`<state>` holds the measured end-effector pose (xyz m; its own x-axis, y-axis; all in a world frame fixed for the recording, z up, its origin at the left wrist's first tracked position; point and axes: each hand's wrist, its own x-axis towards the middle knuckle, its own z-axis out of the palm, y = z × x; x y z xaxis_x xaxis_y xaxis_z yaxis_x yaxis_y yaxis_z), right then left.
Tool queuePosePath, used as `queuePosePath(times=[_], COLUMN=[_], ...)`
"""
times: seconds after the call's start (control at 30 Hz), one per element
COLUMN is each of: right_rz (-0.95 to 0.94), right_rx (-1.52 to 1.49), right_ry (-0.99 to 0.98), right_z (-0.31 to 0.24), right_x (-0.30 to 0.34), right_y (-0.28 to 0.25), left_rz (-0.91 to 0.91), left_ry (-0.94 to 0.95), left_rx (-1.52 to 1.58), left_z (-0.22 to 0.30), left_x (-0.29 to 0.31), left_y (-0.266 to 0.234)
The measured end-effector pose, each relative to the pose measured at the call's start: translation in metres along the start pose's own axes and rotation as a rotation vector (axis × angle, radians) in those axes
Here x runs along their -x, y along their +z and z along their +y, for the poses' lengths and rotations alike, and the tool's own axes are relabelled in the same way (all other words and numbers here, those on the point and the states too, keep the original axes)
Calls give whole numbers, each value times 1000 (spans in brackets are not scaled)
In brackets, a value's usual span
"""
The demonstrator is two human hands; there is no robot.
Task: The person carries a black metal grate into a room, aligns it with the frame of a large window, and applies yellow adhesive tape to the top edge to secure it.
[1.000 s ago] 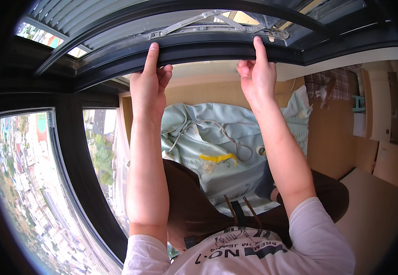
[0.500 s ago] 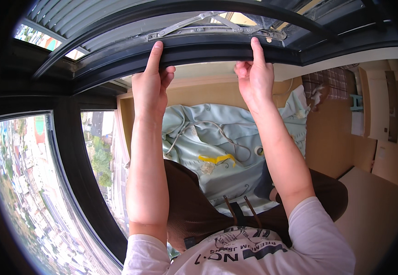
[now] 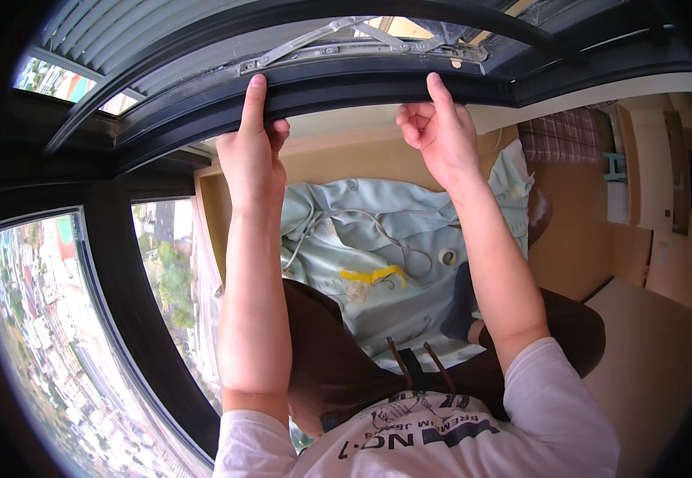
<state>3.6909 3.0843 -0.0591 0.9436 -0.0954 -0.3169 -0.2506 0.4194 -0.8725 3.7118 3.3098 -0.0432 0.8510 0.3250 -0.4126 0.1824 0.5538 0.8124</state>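
Note:
A black window frame (image 3: 346,94) runs across the top of the head view. My left hand (image 3: 252,151) is closed on its near edge, the thumb laid up over the dark bar and the other fingers curled below, partly hidden. Farther right along the same bar, my right hand (image 3: 445,137) has its thumb up against the frame, with its fingers curled inward under the edge. A metal friction hinge (image 3: 362,44) with crossed arms lies just beyond the bar, apart from both thumbs.
Below my arms, a pale green cloth (image 3: 346,239) holds a cable (image 3: 394,239), a yellow strip (image 3: 371,275) and a roll of tape (image 3: 447,256). Window glass (image 3: 43,319) at left shows buildings far below. A teal stool (image 3: 614,166) stands at the right.
The view has shifted slightly, moving the frame and my hands a little left. My right thumb sits lower on the bar, and its hand is turned slightly. The tape roll shows more fully.

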Motion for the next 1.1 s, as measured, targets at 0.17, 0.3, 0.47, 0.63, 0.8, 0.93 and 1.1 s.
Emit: queuePosePath(times=[0.17, 0.3, 0.47, 0.63, 0.8, 0.93, 1.1], right_rz=[-331, -545, -654, -556, -497, -577, -563], right_rx=[513, 1123, 1562, 1597, 1223, 760, 281], right_ry=[186, 362, 128, -195, 277, 652, 714], right_z=[23, 110, 192, 238, 205, 135, 58], right_x=[27, 63, 124, 151, 119, 87, 83], right_y=[-58, -100, -126, -158, -145, -118, -77], left_rz=[-59, -77, -86, -104, -101, -30, -59], left_ry=[40, 46, 60, 45, 48, 12, 32], left_rx=[18, 45, 59, 78, 52, 38, -11], left_z=[-4, -10, -13, -15, -15, -13, -4], left_x=[-7, -22, -24, -25, -24, -25, -7], left_y=[-4, -14, -18, -15, -18, -16, -6])
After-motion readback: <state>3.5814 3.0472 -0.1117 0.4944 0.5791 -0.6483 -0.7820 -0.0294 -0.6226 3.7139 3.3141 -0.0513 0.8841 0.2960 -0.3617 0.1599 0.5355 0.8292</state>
